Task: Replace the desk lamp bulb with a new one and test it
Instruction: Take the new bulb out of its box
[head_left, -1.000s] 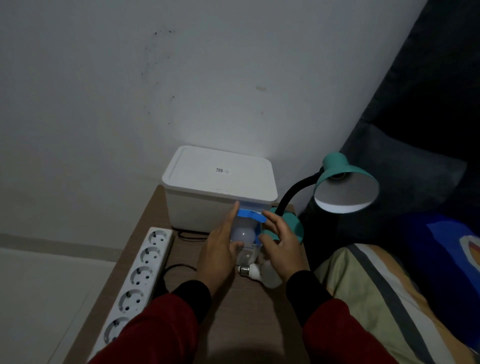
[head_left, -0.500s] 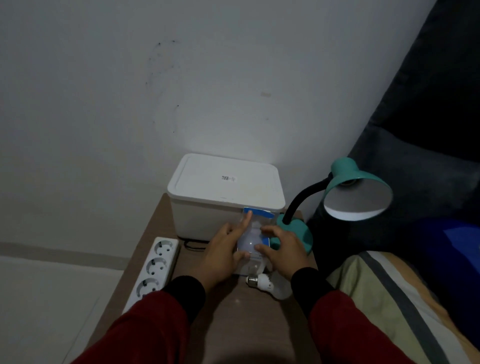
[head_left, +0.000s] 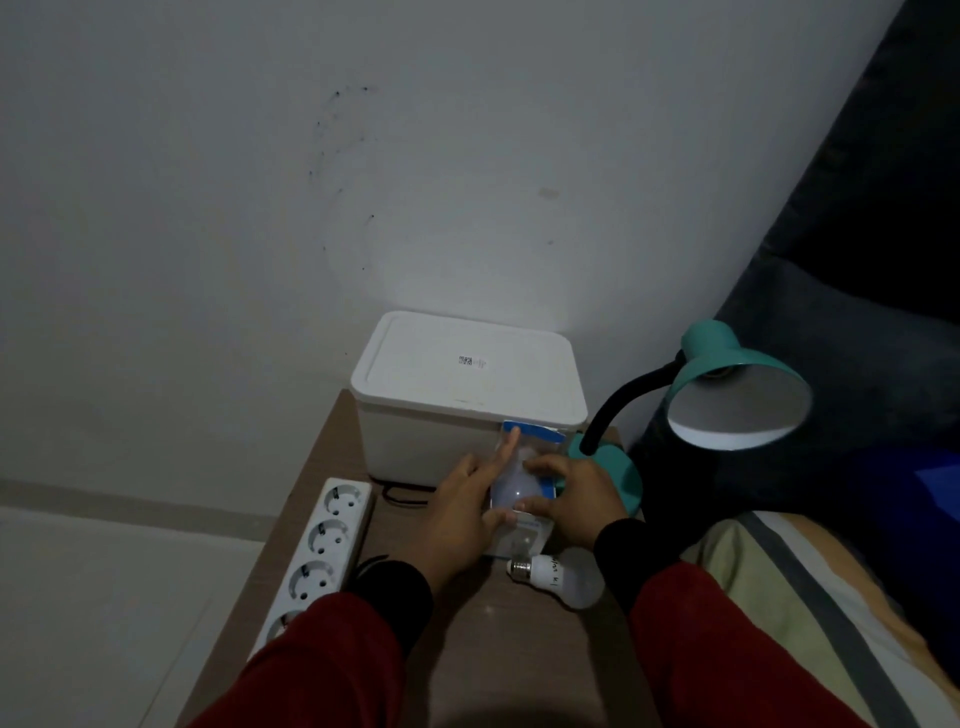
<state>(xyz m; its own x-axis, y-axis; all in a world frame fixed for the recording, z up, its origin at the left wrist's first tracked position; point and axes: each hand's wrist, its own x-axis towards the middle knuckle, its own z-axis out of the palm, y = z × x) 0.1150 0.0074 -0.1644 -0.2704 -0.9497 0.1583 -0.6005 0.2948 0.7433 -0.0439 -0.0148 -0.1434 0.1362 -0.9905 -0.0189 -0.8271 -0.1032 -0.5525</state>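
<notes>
A new bulb in a clear and blue blister pack (head_left: 519, 486) stands on the brown table (head_left: 498, 649) in front of a white box. My left hand (head_left: 462, 514) grips its left side, forefinger up along the pack. My right hand (head_left: 576, 501) holds its right side, fingers across the bulb. A loose white bulb (head_left: 563, 577) lies on the table just below the pack, screw base to the left. The teal desk lamp (head_left: 727, 395) stands at the right on a black gooseneck, its shade turned toward me; the socket inside looks empty and unlit.
A white lidded box (head_left: 467, 384) sits at the back of the table against the wall. A white power strip (head_left: 322, 556) lies along the table's left edge with a black cable beside it. A striped blanket (head_left: 810, 613) and dark cushions fill the right.
Both hands have brought the pack down a little, resting near the table. The camera has shifted, so the scene sits lower and further right in the frame.
</notes>
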